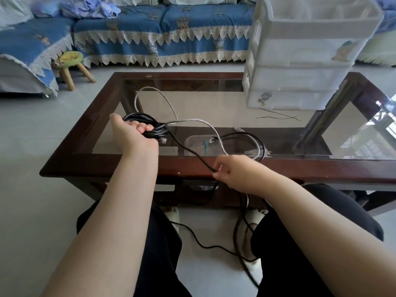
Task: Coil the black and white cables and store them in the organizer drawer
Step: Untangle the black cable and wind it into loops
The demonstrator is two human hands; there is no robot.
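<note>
My left hand grips a bundle of black cable coils above the glass table's left side. From the bundle a black strand runs down to my right hand, which pinches it at the table's near edge. Below that hand the black cable hangs to the floor and trails between my feet. The white cable lies loose in a big loop on the glass and curves off the near edge by my right hand. A white plastic drawer organizer stands at the table's far right, its drawers closed.
The wood-framed glass table has a clear box on its lower shelf. Thin black ties lie on the glass before the organizer. A small stool and a blue-covered sofa stand beyond the table.
</note>
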